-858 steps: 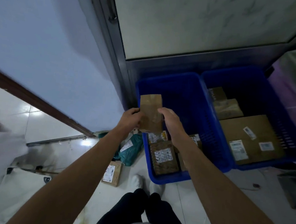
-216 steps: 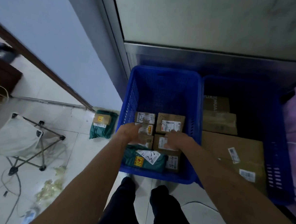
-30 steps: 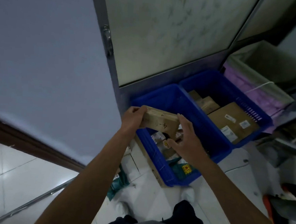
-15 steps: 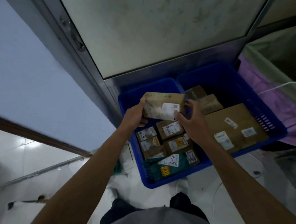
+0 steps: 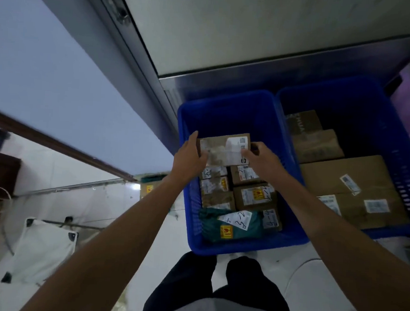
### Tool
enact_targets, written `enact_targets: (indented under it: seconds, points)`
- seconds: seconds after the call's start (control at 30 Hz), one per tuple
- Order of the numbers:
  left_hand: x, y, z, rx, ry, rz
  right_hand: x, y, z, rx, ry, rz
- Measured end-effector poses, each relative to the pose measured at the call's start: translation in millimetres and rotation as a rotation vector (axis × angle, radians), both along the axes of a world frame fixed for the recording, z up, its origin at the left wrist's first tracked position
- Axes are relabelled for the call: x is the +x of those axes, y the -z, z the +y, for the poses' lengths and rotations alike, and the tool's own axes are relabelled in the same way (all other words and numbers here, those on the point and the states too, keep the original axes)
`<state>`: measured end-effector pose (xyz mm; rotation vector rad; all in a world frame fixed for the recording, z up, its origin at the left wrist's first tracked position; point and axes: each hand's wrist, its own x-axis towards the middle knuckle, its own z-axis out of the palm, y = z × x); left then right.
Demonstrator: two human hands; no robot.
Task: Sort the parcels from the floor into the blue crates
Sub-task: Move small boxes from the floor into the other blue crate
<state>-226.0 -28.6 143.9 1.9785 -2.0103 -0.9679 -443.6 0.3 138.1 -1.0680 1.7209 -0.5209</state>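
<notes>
Below, packed parcels [image 5: 254, 195] crowd the blue crate [image 5: 248, 245]; left hand [image 5: 190, 155] and right hand [image 5: 263, 159] clasp a labelled box [image 5: 224, 149].

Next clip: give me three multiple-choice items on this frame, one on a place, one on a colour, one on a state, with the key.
1. Where is the labelled brown parcel? A on a shelf; B over the far part of the left crate; C in a pocket.
2. What colour is the soft bag at that crate's near end? A red; B white; C green.
3. How is the brown parcel held? A by the left hand and right hand, one at each end; B by one hand alone; C by no hand.
Key: B, the crate's blue wall shows right behind it; C, green wrapping shows around its white label; A, fingers grip both ends.
</notes>
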Motion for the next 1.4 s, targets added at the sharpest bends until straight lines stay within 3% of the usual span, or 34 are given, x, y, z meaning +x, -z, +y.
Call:
enact_targets:
  seconds: [0.33,0.67,1.03,1.3,1.4]
  points:
    - [-16.7,139.2,-35.8,0.279,0.104,-0.231,17.3,176.7,-45.3,0.338,-0.068,0.049]
    - [-10.7,291.3,-11.5,0.412,0.047,-0.377,53.0,322.8,-37.8,0.445,-0.077,-0.021]
    - [-0.6,351.7,-14.5,0.530,0.264,-0.388,44.7,348.5,-19.7,0.476,-0.201,-0.015]
    - [-2.7,331.1,-18.3,0.599,0.293,-0.397,37.9,332.3,-16.4,0.504,-0.249,0.133]
    - [-7.3,305.1,-6.1,0.587,0.319,-0.484,30.8,312.4,-8.6,0.477,-0.243,0.162]
